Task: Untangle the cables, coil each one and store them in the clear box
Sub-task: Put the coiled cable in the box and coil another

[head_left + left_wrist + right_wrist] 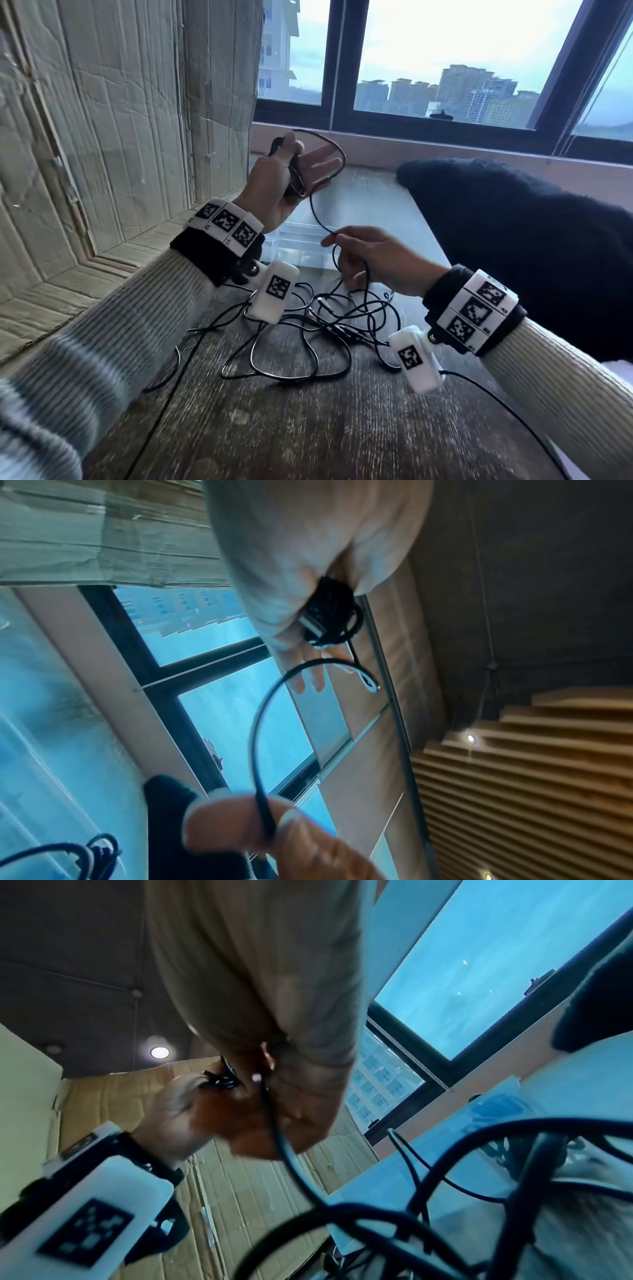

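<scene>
Left hand (286, 181) thumb-pins a small cable coil (295, 178), fingers spread, right hand (373, 260) pinching that cable above the table (308, 428) tangle (322, 329).

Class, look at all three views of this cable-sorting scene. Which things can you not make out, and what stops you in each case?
- Clear box, head view: the left hand and wrist cover much of it; contents unreadable.
- Cable pile, head view: strands cross, so the number of cables is unclear.
- Coil, left wrist view: the palm hides most loops.
- Right hand, right wrist view: blur hides its fingers' pinch on the cable.
</scene>
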`<state>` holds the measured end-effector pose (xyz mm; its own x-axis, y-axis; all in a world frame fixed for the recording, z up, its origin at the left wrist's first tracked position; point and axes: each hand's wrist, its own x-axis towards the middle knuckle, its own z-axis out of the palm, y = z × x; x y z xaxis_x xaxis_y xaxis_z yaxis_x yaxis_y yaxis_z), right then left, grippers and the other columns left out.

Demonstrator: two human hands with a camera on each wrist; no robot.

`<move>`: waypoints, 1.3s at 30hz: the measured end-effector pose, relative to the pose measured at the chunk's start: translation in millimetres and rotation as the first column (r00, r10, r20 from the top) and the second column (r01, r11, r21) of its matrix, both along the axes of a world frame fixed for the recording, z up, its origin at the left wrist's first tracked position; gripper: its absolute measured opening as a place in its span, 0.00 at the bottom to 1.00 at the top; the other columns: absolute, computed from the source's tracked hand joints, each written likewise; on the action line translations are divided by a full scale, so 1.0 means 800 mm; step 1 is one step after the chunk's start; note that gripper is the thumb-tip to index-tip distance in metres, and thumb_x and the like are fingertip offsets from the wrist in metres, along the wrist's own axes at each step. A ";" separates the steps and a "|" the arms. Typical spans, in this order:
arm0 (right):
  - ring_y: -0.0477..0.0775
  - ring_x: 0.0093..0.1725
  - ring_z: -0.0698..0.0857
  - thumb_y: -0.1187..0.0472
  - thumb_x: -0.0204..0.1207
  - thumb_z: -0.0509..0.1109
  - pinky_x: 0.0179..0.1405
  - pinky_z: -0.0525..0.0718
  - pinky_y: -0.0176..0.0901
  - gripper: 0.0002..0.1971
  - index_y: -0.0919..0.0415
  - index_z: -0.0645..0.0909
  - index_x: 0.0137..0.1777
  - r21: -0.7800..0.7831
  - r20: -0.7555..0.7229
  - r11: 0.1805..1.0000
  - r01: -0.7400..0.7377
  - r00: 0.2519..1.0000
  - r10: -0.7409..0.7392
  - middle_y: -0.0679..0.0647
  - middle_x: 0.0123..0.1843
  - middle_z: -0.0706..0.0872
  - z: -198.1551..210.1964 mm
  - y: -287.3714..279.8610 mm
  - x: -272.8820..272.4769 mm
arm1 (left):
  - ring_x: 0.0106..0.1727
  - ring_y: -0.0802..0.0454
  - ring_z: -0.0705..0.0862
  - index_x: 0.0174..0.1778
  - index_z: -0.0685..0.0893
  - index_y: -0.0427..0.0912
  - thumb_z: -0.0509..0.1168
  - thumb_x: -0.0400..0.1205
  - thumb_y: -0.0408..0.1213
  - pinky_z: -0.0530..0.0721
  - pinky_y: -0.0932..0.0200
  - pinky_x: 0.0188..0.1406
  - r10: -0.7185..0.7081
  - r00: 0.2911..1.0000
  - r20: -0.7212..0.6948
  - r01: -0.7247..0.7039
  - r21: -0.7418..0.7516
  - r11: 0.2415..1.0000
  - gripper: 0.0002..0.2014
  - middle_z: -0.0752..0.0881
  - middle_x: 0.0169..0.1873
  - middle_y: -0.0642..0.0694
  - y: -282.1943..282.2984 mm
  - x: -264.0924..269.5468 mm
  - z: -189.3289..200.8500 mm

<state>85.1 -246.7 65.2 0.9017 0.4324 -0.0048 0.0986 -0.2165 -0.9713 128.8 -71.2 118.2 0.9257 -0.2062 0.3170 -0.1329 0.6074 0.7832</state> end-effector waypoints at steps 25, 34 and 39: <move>0.33 0.26 0.78 0.61 0.79 0.70 0.29 0.73 0.23 0.08 0.62 0.90 0.49 -0.109 0.709 0.929 0.353 0.683 -0.175 0.49 0.38 0.89 0.063 -0.041 0.004 | 0.21 0.56 0.79 0.35 0.88 0.37 0.60 0.68 0.75 0.76 0.66 0.23 -0.119 0.895 0.430 -0.383 0.877 0.291 0.38 0.87 0.23 0.47 0.008 0.003 -0.045; 0.35 0.20 0.72 0.50 0.79 0.70 0.24 0.72 0.29 0.12 0.58 0.85 0.41 -0.078 0.552 0.879 0.471 0.754 -0.355 0.37 0.21 0.78 0.031 -0.048 0.027 | 0.33 0.55 0.84 0.39 0.78 0.43 0.55 0.88 0.42 0.79 0.64 0.25 -0.050 0.965 0.257 -0.114 0.586 0.802 0.14 0.81 0.26 0.53 -0.002 -0.018 -0.030; 0.36 0.22 0.71 0.56 0.84 0.62 0.22 0.70 0.28 0.12 0.56 0.86 0.47 -0.142 0.473 0.935 0.326 0.852 -0.225 0.46 0.31 0.78 0.004 -0.037 0.017 | 0.60 0.44 0.87 0.41 0.74 0.42 0.48 0.90 0.43 0.82 0.59 0.37 -0.034 0.994 0.104 0.007 0.247 0.969 0.16 0.88 0.57 0.39 -0.012 -0.014 -0.026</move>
<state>99.0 -276.1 68.4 0.9109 0.2002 0.3609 0.4120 -0.4921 -0.7669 117.5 -81.1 97.4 0.8838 -0.3090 0.3512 -0.2135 0.4016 0.8906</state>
